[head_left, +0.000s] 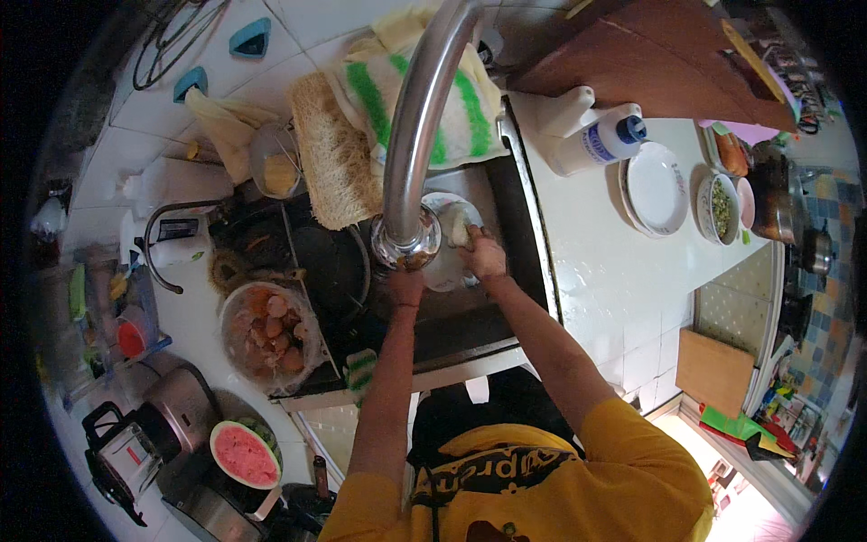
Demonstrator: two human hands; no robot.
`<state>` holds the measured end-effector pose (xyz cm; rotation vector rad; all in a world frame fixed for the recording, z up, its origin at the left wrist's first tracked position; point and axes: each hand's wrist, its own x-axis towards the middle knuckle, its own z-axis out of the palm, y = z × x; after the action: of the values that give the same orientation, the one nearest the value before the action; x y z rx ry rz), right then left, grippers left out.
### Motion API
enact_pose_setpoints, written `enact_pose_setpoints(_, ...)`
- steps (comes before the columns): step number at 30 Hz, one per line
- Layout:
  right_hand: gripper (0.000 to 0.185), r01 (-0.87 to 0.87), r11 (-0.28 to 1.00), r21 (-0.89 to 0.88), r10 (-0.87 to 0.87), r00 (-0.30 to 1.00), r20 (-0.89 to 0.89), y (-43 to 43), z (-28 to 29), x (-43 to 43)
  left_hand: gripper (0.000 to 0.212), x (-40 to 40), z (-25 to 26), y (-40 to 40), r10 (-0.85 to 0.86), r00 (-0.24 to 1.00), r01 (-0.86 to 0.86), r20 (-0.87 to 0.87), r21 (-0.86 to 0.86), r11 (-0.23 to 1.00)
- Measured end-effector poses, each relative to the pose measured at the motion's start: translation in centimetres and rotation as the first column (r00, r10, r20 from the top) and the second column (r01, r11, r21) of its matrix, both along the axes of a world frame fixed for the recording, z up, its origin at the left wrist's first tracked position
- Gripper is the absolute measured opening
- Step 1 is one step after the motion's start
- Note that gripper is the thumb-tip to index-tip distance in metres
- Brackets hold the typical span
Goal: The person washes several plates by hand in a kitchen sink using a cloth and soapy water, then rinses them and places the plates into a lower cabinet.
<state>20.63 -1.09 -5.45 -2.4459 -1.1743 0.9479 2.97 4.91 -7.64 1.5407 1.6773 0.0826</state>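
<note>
In the sink [474,318] a white plate [440,261] lies beneath the steel faucet [420,129], whose round head covers part of it. My right hand [484,254] grips a pale wash pad [462,229] against the plate's inner face. My left hand [406,286] is at the plate's near left side; the faucet head hides its fingers, so its grip does not show. Left of the plate, a dark round pan [325,271] sits in the other basin. A long loofah [332,156] and a green-striped towel [447,129] lie behind the basins.
On the right counter [589,251] are stacked white plates [657,190], a bottle [589,146] and a bowl of chopped greens [719,210]. To the left stand a lined bowl of eggshells [271,335] and a cut watermelon [245,454]. The faucet arches close above my hands.
</note>
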Motion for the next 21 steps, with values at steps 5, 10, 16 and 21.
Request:
enact_pose_setpoints(5, 0.053, -0.187, 0.965, 0.186, 0.196, 0.980, -0.033, -0.9, 8.0, -2.0, 0.048, -1.6, 3.3, -0.8, 0.031, 0.892, -0.093, 0.450, 0.117, 0.989)
enact_pose_setpoints(10, 0.059, -0.320, 0.870, 0.374, 0.333, 0.942, 0.032, -1.2, 10.1, -3.8, 0.043, 0.0, 11.0, -1.2, 0.119, 0.885, -0.144, 0.451, 0.020, 0.989)
enact_pose_setpoints(16, 0.055, -0.064, 0.805, 0.589, 0.362, 0.841, -0.403, 0.8, 9.4, -5.4, 0.045, 0.8, 9.5, 0.2, 0.117, 0.822, -0.230, 0.558, 0.137, 0.964)
enact_pose_setpoints(21, 0.049, -0.449, 0.817, 0.363, 0.480, 0.877, 0.005, 0.3, 11.7, -2.4, 0.048, -0.6, 11.8, 2.6, 0.295, 0.704, -0.356, 0.646, -0.039, 0.934)
